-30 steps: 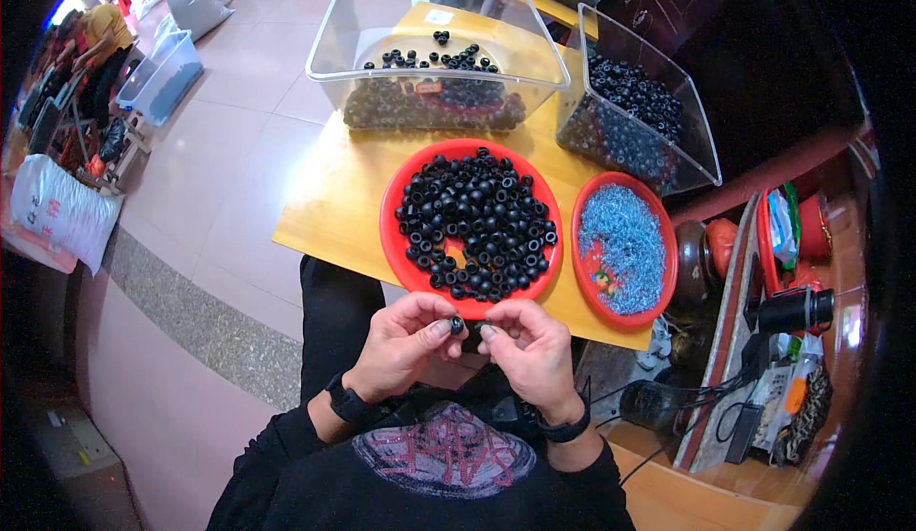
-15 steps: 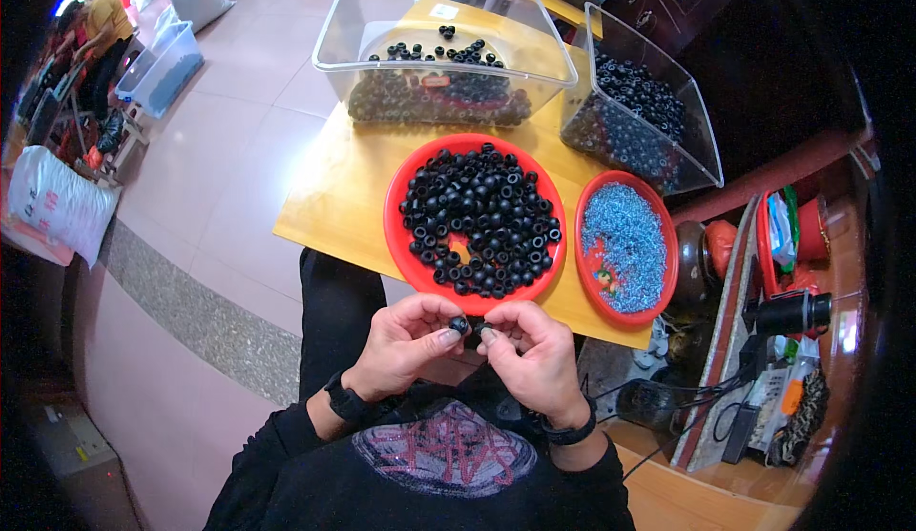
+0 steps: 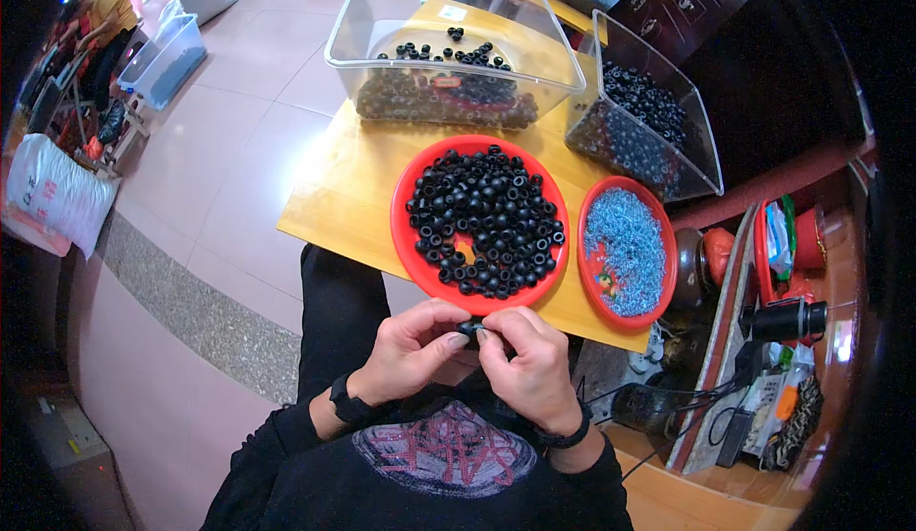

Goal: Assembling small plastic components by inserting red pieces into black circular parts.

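Just off the near rim of a red plate, my two hands meet at the fingertips. My left hand (image 3: 412, 345) pinches a small black bead-like piece (image 3: 465, 328) between thumb and fingers. My right hand (image 3: 527, 359) is closed in a pinch against the piece's right side; a tiny pale bit shows at its fingertips, too small to name. The red plate (image 3: 401, 245) holds many black pieces (image 3: 487, 197) with holes, heaped together. To its right, a smaller red plate (image 3: 584, 288) carries tiny shiny light-blue pieces (image 3: 630, 245).
A clear plastic bin (image 3: 453, 73) with black pieces stands behind the plates on the yellow table (image 3: 324, 197). Another clear bin (image 3: 649, 111) sits at right. Cables (image 3: 677, 393) and a power strip lie lower right. A person (image 3: 110, 16) sits far left near sacks.
My hands have come together, my right fingertips now meeting the black piece in my left. The view has shifted slightly.
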`<action>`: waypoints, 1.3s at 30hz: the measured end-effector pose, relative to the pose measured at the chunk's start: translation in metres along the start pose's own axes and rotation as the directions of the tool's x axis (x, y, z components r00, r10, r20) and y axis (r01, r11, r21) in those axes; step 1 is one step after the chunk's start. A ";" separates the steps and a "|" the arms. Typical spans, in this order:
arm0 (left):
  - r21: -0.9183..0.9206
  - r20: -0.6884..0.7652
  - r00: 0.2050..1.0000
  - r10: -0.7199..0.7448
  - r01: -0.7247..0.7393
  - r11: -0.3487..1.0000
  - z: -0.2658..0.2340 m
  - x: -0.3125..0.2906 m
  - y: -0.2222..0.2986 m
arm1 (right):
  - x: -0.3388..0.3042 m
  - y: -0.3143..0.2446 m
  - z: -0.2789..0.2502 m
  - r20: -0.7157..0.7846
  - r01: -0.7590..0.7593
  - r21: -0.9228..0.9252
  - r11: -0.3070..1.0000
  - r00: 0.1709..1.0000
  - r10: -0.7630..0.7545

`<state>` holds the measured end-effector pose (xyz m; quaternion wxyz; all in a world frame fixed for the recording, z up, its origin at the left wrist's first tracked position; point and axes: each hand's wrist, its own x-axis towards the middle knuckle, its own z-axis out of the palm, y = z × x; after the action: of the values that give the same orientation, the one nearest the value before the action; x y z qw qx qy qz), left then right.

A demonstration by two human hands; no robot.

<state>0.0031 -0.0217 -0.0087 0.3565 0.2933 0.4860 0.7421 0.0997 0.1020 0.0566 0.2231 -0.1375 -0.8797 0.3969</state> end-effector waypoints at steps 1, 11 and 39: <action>0.000 0.000 1.000 0.001 -0.001 1.000 0.000 0.001 0.001 | 0.000 0.001 0.001 -0.003 0.058 -0.044 0.997 0.998 -0.058; 0.515 0.214 0.914 0.344 -0.405 0.755 -0.006 0.005 0.011 | -0.006 0.005 -0.005 0.143 -0.130 0.118 0.984 0.983 0.112; 0.524 0.351 0.851 0.391 -0.525 0.671 -0.004 0.005 0.016 | -0.010 0.058 0.000 0.678 -0.670 0.673 0.315 0.728 0.100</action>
<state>-0.0063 -0.0242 0.0056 0.0943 0.5802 0.5656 0.5785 0.1123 0.1359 0.0098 -0.0935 -0.1017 -0.4883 0.8616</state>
